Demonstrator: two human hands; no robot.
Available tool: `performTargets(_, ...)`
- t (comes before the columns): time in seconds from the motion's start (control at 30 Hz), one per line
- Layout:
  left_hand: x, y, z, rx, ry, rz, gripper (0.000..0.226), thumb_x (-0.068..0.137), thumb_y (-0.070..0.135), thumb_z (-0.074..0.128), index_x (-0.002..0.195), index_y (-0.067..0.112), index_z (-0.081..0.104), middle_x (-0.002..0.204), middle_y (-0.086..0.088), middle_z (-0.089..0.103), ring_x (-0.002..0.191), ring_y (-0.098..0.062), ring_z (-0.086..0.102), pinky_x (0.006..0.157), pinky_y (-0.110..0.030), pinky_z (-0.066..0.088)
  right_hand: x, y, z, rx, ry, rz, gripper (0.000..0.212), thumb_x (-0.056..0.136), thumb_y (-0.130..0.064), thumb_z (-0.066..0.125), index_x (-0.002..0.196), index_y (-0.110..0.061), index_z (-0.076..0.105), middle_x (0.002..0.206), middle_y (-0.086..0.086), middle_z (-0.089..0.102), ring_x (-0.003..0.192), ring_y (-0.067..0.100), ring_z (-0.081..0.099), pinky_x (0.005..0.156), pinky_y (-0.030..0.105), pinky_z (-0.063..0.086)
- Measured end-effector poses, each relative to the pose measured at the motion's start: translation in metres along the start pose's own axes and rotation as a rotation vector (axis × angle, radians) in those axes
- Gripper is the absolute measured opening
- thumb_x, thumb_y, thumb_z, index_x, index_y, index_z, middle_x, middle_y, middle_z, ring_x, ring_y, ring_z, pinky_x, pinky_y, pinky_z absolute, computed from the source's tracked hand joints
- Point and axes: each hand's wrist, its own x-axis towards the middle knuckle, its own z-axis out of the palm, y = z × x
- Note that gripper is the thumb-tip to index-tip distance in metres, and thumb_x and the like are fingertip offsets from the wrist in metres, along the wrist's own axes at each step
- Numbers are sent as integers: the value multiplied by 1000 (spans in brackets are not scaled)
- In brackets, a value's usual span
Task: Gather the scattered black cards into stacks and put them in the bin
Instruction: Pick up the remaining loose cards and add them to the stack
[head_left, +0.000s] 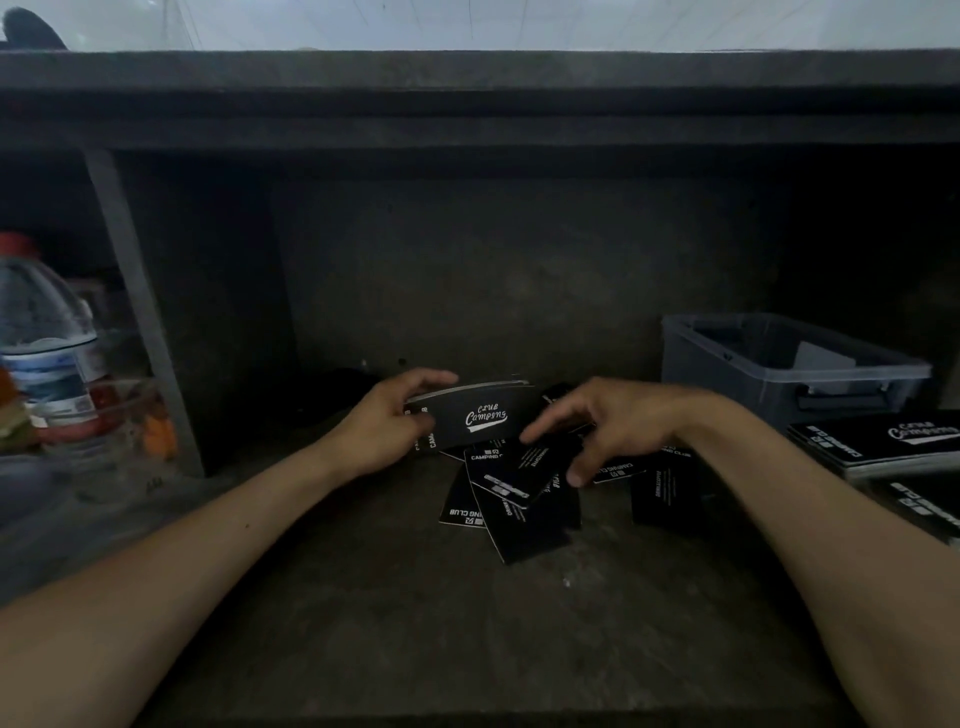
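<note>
Dark gray stone makes the shelf (363, 613) under my arms. My left hand (387, 421) grips a stack of black cards (483, 415), with fingers curled over its top edge. White words on it say "Club Camping". My right hand (618, 426) hangs just beside the stack, fingers spread wide, holding nothing, over the loose cards (514, 525) in a messy heap. Some say "Camping Club". The bin (737, 364) sits behind my right wrist.
</note>
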Motion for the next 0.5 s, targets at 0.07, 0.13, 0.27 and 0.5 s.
performTargets(0.07,0,0,1,15,-2,0,56,87,-17,52,124,24,60,117,8,68,94,10,65,81,-9,51,1,-1,-1,-29,52,18,58,68,-19,86,119,-39,66,111,-21,67,102,-7,59,83,7,42)
performTargets(0.13,0,2,2,5,2,-5,54,88,-16,52,122,25,61,115,9,68,92,11,65,81,-10,51,2,1,-3,-40,74,28,52,67,-25,87,114,-38,69,93,-20,70,82,-10,62,73,7,42)
performTargets(0.27,-1,6,2,-95,-19,-49,48,91,-13,50,115,26,64,110,10,71,94,4,67,78,-10,51,1,4,1,-99,108,55,40,71,-36,84,109,-33,73,92,-16,70,82,-5,62,76,11,44)
performTargets(0.5,-9,12,-3,-5,-115,-20,56,73,60,78,122,37,64,114,19,72,106,4,66,85,-12,51,10,-1,2,-116,592,-139,12,91,-25,67,97,-20,76,85,-15,70,67,-20,56,66,-1,37)
